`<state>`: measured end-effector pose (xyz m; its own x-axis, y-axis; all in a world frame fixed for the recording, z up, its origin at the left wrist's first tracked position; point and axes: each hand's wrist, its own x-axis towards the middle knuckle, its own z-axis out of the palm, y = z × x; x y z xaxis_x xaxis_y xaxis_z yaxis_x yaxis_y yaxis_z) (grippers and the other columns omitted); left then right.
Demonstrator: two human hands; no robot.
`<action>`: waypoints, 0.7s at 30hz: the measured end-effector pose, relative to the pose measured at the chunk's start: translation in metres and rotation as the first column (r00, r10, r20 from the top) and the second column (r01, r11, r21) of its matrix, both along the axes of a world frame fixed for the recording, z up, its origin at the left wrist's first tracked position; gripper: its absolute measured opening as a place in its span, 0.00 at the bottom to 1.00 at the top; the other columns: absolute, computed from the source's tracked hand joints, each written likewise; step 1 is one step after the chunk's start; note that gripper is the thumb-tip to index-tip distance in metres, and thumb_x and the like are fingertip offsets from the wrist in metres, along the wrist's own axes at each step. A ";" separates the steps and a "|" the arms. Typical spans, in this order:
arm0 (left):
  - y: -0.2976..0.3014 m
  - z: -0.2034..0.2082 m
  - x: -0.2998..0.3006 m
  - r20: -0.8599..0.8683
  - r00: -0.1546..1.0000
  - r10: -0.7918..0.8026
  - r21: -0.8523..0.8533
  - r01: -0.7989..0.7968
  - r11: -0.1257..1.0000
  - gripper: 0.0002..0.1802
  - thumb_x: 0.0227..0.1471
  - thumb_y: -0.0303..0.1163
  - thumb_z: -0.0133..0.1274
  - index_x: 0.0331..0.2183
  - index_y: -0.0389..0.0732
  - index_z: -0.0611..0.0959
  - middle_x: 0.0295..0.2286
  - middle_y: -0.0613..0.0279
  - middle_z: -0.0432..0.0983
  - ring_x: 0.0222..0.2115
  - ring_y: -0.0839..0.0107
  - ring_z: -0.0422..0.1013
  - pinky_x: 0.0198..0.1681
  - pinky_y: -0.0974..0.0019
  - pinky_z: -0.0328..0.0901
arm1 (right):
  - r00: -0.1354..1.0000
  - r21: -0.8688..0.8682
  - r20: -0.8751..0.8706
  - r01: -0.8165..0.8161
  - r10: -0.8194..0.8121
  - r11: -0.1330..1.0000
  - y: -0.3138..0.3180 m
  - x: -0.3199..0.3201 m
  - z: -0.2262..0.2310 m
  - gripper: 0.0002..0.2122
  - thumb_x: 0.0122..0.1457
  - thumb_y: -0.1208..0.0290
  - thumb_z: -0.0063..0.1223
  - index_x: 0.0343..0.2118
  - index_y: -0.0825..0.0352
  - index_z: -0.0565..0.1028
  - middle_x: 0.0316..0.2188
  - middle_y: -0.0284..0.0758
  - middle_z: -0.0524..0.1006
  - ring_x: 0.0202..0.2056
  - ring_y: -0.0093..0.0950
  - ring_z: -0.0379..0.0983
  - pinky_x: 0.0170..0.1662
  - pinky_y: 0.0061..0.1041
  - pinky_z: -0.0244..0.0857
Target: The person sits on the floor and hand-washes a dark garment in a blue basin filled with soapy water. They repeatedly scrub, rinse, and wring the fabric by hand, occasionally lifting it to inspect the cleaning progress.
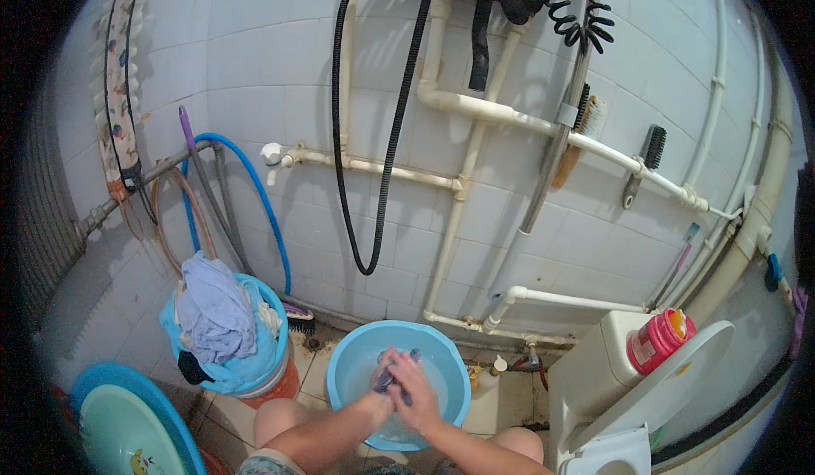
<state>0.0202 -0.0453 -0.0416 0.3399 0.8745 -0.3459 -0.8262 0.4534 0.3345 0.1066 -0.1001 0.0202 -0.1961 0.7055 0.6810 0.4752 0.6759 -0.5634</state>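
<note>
A light blue plastic basin (338,358) with cloudy water in it stands on the tiled floor between my knees. Over the basin my left hand (379,400) and my right hand (416,397) are pressed together. Both are closed around a small, wet, dark grey-purple cloth (384,382). Parts of it poke out between the fingers and above them; its exact kind is hidden by the hands.
At left, a blue bucket (174,326) is heaped with laundry, including a lavender cloth (216,309). Nearer are blue and green basins (127,432). A pump bottle (488,382) stands right of my basin, before the toilet (594,369), which bears a red tub (654,348). A black hose (340,186) hangs behind.
</note>
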 end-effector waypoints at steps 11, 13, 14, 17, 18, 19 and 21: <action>-0.002 0.020 0.006 -0.273 0.945 0.180 -0.044 -0.200 0.979 0.17 0.49 0.41 0.48 0.34 0.36 0.72 0.28 0.59 0.71 0.27 0.66 0.71 0.32 0.63 0.68 | 0.936 -0.574 -0.258 0.052 -0.240 0.817 0.008 0.011 -0.017 0.20 0.57 0.65 0.44 0.52 0.69 0.63 0.47 0.40 0.69 0.47 0.32 0.66 0.50 0.28 0.57; -0.005 0.010 0.010 -0.290 0.941 0.176 0.020 -0.178 0.984 0.19 0.50 0.43 0.46 0.36 0.36 0.71 0.30 0.58 0.71 0.29 0.65 0.72 0.34 0.60 0.68 | 0.763 -0.713 -0.568 -0.270 -0.308 0.647 0.019 0.023 -0.027 0.20 0.57 0.65 0.46 0.51 0.68 0.63 0.46 0.37 0.69 0.45 0.28 0.67 0.49 0.26 0.58; -0.001 0.004 0.007 -0.239 0.965 0.107 -0.005 -0.112 0.994 0.20 0.50 0.44 0.47 0.36 0.36 0.71 0.31 0.58 0.71 0.30 0.65 0.72 0.35 0.60 0.68 | 0.631 -0.711 -0.680 -0.446 -0.372 0.544 0.025 0.030 -0.034 0.20 0.57 0.65 0.47 0.51 0.67 0.64 0.45 0.36 0.70 0.44 0.26 0.67 0.49 0.25 0.59; 0.001 0.001 -0.010 -0.231 0.971 -0.063 -0.063 0.049 0.997 0.23 0.51 0.47 0.46 0.39 0.35 0.70 0.34 0.57 0.72 0.33 0.65 0.72 0.38 0.60 0.67 | 0.571 -0.658 -0.748 -0.707 -0.338 0.261 0.019 0.043 -0.013 0.22 0.56 0.63 0.48 0.53 0.63 0.60 0.43 0.34 0.70 0.43 0.26 0.68 0.46 0.27 0.62; -0.006 0.024 -0.014 -0.302 0.947 -0.109 -0.051 0.098 0.994 0.25 0.51 0.48 0.46 0.40 0.35 0.70 0.35 0.56 0.72 0.34 0.65 0.72 0.39 0.60 0.67 | 0.565 -0.640 -0.751 -0.750 -0.342 0.166 0.016 0.047 -0.001 0.23 0.57 0.63 0.48 0.53 0.63 0.59 0.43 0.33 0.70 0.43 0.26 0.68 0.46 0.28 0.63; -0.008 0.039 -0.015 -0.369 0.918 -0.147 -0.032 0.146 0.989 0.27 0.51 0.50 0.45 0.41 0.36 0.70 0.36 0.56 0.72 0.35 0.65 0.72 0.40 0.60 0.67 | 0.568 -0.643 -0.743 -0.753 -0.354 0.141 0.017 0.050 -0.001 0.23 0.57 0.64 0.48 0.54 0.63 0.58 0.43 0.33 0.70 0.43 0.27 0.68 0.45 0.29 0.63; -0.005 0.037 -0.017 -0.450 0.864 -0.226 -0.027 0.239 0.971 0.29 0.52 0.54 0.41 0.42 0.37 0.70 0.37 0.56 0.72 0.37 0.65 0.71 0.41 0.59 0.67 | 0.580 -0.651 -0.723 -0.754 -0.376 0.087 0.015 0.055 -0.006 0.23 0.57 0.65 0.48 0.54 0.63 0.57 0.43 0.32 0.69 0.41 0.27 0.68 0.45 0.31 0.63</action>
